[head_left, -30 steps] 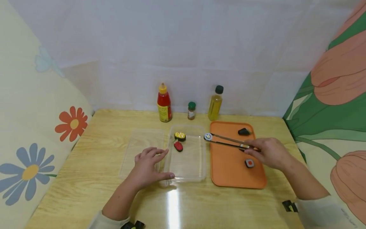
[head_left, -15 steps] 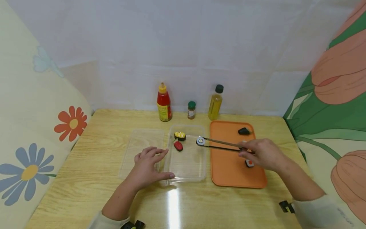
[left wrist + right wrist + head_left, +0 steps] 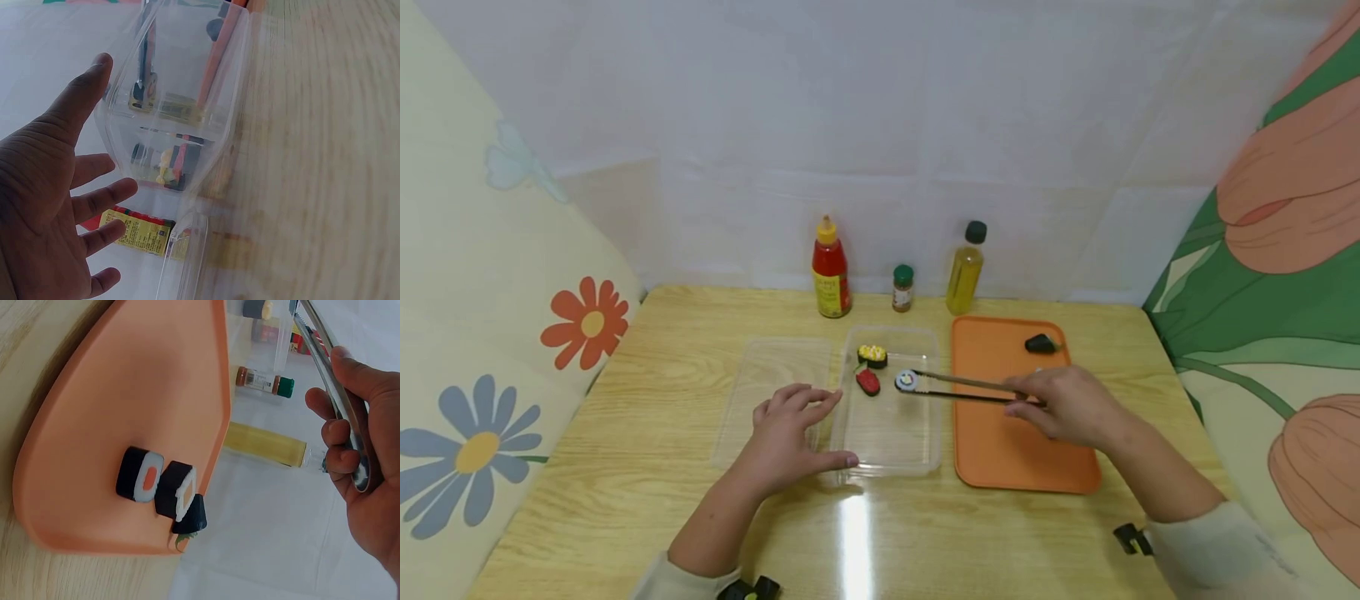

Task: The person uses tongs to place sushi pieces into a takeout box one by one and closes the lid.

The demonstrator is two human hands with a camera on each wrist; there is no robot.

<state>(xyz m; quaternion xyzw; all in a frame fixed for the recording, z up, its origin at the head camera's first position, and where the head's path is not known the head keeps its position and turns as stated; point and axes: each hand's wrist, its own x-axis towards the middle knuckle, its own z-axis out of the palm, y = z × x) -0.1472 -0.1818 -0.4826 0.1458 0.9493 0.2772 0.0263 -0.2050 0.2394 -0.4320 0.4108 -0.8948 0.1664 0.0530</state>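
My right hand (image 3: 1067, 408) grips metal tongs (image 3: 970, 382), whose tips pinch a round sushi roll (image 3: 907, 381) with a pale face. The roll hangs over the right half of a clear plastic container (image 3: 895, 469). Inside that container, toward its back left, lie a yellow-topped sushi piece (image 3: 872, 357) and a red-topped one (image 3: 868, 382). My left hand (image 3: 790, 442) has its fingers spread beside the container's left side, thumb by the front left corner; in the left wrist view the palm holds nothing.
An orange tray (image 3: 1000, 467) carries two sushi rolls (image 3: 140, 475) and a black cone-shaped piece (image 3: 1041, 343). A clear lid (image 3: 767, 367) lies left of the container. Behind stand a red sauce bottle (image 3: 831, 279), a small spice jar (image 3: 902, 290) and an oil bottle (image 3: 964, 279).
My right hand has carried the tongs and the roll leftward, from the tray's left edge to over the container. The left hand stays in place.
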